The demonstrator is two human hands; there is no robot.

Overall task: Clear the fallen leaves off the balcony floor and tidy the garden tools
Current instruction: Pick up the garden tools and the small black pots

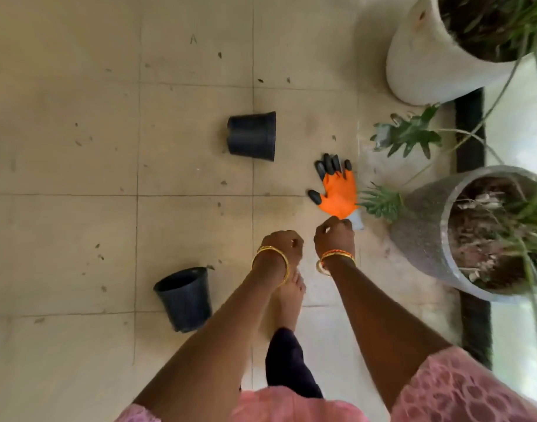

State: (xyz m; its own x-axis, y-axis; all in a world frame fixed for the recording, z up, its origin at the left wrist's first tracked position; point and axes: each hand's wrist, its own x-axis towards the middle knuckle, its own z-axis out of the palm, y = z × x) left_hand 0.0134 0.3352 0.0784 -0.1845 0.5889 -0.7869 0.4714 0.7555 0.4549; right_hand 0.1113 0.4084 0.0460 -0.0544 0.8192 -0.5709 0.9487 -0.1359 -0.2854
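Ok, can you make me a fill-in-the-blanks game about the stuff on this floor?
1. The garden glove has an orange palm and ____ fingertips.
2. The number of small black pots on the tiled floor is ____.
3. The far black pot is lying on its ____.
4. The hand nearest the glove is the ____ one.

Missing words: black; two; side; right

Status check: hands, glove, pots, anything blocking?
Right hand at the orange glove cuff, grip not confirmed. Left hand curled, apparently empty. Two black pots tipped on the floor. Leaf bits scattered; nothing blocking.
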